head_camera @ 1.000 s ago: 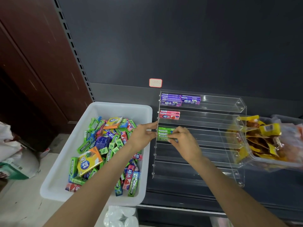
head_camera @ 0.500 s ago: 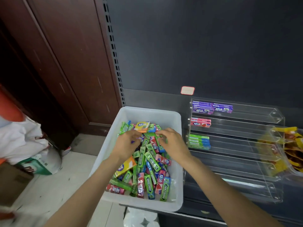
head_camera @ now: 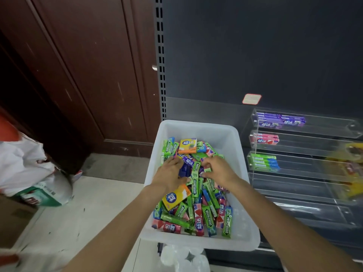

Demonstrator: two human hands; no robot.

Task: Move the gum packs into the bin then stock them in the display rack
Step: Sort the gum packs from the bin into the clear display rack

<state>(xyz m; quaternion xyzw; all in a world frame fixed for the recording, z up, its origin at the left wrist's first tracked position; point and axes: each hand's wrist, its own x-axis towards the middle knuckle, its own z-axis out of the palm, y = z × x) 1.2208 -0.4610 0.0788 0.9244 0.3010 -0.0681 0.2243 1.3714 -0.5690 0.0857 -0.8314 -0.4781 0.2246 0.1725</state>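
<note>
- White bag [head_camera: 21,163]: slumped on the floor at far left, beside a green-and-white pack [head_camera: 46,194].
- Door [head_camera: 82,71]: dark brown wood panels, behind and left of the bin.
- Bin [head_camera: 198,128]: white plastic, rectangular, just left of the rack; it holds a loose heap of gum packs [head_camera: 200,211] in green, red, blue, purple and orange wrappers.
- Orange packs: one flat box [head_camera: 187,145] lies at the far end of the heap; a second [head_camera: 175,196] lies tilted just below the left wrist.
- Left hand [head_camera: 170,173]: palm down on the heap, fingers curled over a dark blue pack [head_camera: 184,170]; whether the grip has closed on it cannot be told.
- Right hand [head_camera: 219,169]: palm down on the heap, just beside the left hand; thumb and forefinger pinch a small green pack [head_camera: 207,169].
- Rack [head_camera: 306,134]: clear acrylic, tiered, on the dark shelf right of the bin.
- Top tier: purple packs [head_camera: 280,121] at its left end.
- Second tier: pink packs [head_camera: 264,139] at its left end.
- Third tier: green-and-blue packs [head_camera: 263,162] stacked at its left end.
- Yellow packets [head_camera: 349,169]: blurred, at the right edge, in front of the rack.
</note>
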